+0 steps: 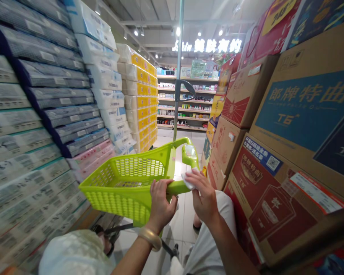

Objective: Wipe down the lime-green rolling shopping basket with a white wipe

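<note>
A lime-green shopping cart (132, 191) with a perforated basket stands in front of me. My left hand (163, 200), with a gold bangle (150, 237) at the wrist, is closed over the cart's edge where the handle arm joins it. To its right, my right hand (202, 193) presses a white wipe (187, 180) against the curved green handle (180, 187). The fingers are bent over the wipe, which covers part of the handle. A clear-topped holder (190, 151) sits on the far side of the handle.
Stacked packs of tissue paper (140, 103) and bedding-like packages (63, 88) line the left. Cardboard cartons (298, 95) are piled close on the right. A metal pole (179, 49) with a dark grip rises beyond the cart. Stocked shelves (186, 101) stand at the back.
</note>
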A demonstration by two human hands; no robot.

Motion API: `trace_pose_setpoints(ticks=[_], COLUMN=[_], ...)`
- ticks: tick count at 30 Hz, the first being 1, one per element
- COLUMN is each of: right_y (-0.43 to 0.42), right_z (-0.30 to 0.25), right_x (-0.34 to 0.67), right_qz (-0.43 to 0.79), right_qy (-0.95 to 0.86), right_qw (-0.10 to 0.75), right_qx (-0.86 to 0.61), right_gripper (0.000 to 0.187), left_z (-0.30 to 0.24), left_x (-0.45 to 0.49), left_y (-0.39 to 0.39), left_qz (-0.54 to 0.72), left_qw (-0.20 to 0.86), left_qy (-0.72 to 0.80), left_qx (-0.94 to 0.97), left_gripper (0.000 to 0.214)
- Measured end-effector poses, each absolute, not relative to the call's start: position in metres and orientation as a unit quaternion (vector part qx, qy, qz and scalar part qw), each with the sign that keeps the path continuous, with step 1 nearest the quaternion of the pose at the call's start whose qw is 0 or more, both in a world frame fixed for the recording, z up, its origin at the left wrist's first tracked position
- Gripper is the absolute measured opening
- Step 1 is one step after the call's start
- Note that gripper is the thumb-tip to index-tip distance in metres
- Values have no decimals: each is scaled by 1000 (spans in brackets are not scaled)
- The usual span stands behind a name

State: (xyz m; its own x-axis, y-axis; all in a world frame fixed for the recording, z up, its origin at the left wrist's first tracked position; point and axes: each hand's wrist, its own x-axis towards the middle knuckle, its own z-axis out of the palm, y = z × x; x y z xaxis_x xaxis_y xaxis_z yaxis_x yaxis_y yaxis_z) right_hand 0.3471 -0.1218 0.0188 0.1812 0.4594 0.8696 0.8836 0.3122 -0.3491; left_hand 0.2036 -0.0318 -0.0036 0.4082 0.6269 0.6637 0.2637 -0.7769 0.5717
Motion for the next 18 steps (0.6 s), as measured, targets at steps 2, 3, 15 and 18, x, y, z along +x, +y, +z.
trace_pose_setpoints(ticks=[2,3,15,18], right_y=[-126,-127,-146,-141], right_z=[20,20,26,22], right_x=[342,341,333,345], right_qz=[-185,-180,-102,-101], right_qy=[-640,-635,-656,-584], right_qw=[524,534,557,619], right_qx=[-530,-528,-499,-515], right_gripper=[37,35,30,26], left_z=[-3,-3,-1,-2], left_x=[198,196,181,180], left_y=[-36,-37,-45,-46], left_qz=[473,473,479,481], left_qw=[183,180,186,185], left_qy=[269,267,260,260], left_qx=[819,820,817,817], left_gripper=[25,24,22,23])
